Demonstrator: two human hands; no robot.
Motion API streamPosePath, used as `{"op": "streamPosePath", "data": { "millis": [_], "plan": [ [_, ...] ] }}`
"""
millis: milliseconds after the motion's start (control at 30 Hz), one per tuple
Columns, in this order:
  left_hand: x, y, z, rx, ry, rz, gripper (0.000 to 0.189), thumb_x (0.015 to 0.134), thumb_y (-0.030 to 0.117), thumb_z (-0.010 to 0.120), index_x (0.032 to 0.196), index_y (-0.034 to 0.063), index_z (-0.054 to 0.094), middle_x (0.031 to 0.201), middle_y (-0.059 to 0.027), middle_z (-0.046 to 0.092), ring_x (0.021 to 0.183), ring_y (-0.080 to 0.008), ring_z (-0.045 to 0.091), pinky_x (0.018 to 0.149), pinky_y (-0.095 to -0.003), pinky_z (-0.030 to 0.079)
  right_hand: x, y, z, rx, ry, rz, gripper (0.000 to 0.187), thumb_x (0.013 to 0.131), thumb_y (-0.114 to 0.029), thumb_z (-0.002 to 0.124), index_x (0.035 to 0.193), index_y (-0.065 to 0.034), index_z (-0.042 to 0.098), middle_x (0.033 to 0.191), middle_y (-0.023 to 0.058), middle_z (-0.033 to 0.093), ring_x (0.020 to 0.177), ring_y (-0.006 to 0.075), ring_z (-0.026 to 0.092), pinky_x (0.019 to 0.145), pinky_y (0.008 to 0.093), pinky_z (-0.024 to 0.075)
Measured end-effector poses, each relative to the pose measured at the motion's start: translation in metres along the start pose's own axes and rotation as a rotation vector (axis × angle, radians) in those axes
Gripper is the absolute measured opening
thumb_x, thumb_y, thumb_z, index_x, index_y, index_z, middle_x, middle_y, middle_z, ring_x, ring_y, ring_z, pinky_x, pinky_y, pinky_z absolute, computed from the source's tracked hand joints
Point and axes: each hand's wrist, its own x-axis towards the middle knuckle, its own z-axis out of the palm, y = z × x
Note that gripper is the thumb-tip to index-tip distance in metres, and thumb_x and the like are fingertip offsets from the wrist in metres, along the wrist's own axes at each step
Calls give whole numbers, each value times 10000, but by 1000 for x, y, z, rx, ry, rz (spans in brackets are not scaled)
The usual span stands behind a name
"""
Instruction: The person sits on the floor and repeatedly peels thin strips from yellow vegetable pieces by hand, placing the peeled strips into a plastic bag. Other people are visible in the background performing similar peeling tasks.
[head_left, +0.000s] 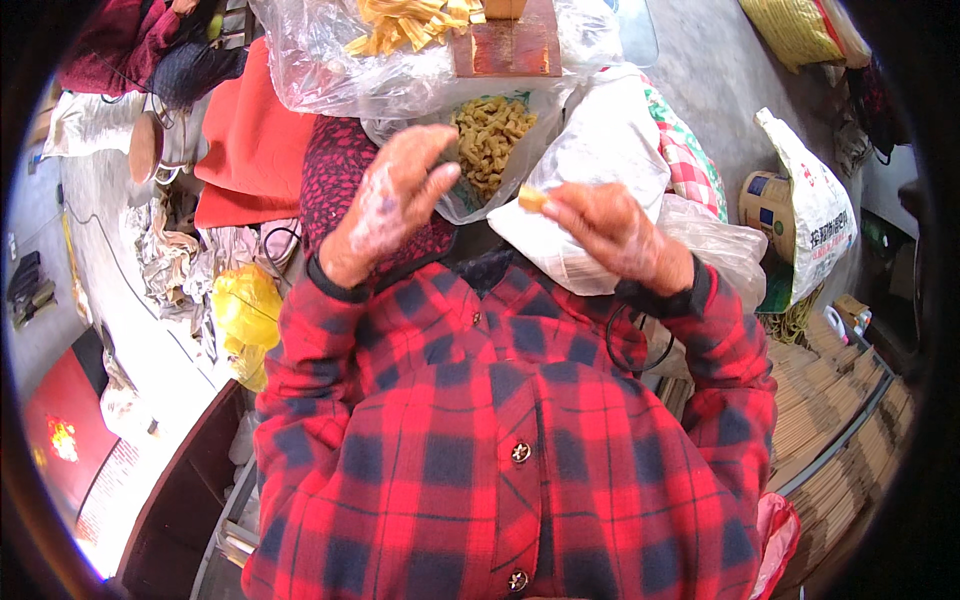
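Note:
My right hand (619, 232) pinches a small pale-yellow piece (532, 199) between thumb and fingertips, above a white cloth or sack (600, 142) over my right leg. My left hand (390, 199) is raised over my left thigh, thumb and fingers apart, with nothing visible in it. Between my knees hangs a clear plastic bag (469, 210) holding many small yellow-brown folded pieces (491, 142). Beyond it, flat yellow strips (412, 26) lie on clear plastic sheeting (337, 82). A reddish-brown wooden board (506, 49) with a block (504, 7) on it stands beside the strips.
A red cloth (255, 142) and a yellow plastic bag (247, 307) are to my left. Another person (120, 45) sits at the upper left. On my right are a printed white sack (821, 217), a cardboard roll or box (769, 210) and stacked cardboard (817, 405).

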Motion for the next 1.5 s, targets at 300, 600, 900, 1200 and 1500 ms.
{"op": "streamPosePath", "data": {
  "millis": [300, 600, 900, 1200, 1500],
  "plan": [
    [-37, 76, 10, -734, -267, -134, 217, 920, 98, 554, 1103, -16, 579, 953, -154, 638, 859, -298, 642, 745, -347, 494, -22, -33, 19, 84, -235, 93, 152, 955, -154, 518, 899, -16, 553, 676, 203, 548, 654, 408, 568, 568, 471, 423],
    [-51, 57, -34, -569, -164, 4, 86, 859, 48, 622, 904, -24, 612, 724, -170, 595, 649, -348, 605, 553, -392, 466, -6, -49, 28, 128, -329, 81, 162, 956, -142, 519, 890, 4, 546, 667, 211, 520, 641, 423, 532, 564, 473, 404],
    [-69, 54, -128, -110, -203, -153, 102, 796, 25, 650, 885, -17, 624, 781, -163, 629, 722, -314, 636, 621, -377, 495, 40, -62, 57, 95, -287, -125, 205, 967, -139, 496, 813, -5, 474, 614, 213, 483, 574, 420, 505, 518, 480, 373],
    [-68, 84, -40, -211, -164, -7, 215, 859, 148, 568, 1006, 0, 516, 801, -114, 524, 701, -262, 540, 613, -370, 420, 34, -72, 48, 85, -379, -60, 250, 961, -189, 508, 801, 3, 492, 631, 236, 536, 592, 441, 541, 506, 493, 398],
    [-94, 88, -109, -412, -333, -6, 192, 955, 179, 551, 856, 16, 529, 607, -118, 453, 526, -286, 503, 500, -398, 382, 15, -87, 43, 219, -479, -26, 239, 990, -200, 485, 872, -1, 545, 596, 184, 500, 542, 372, 521, 510, 431, 397]
  ]
}}
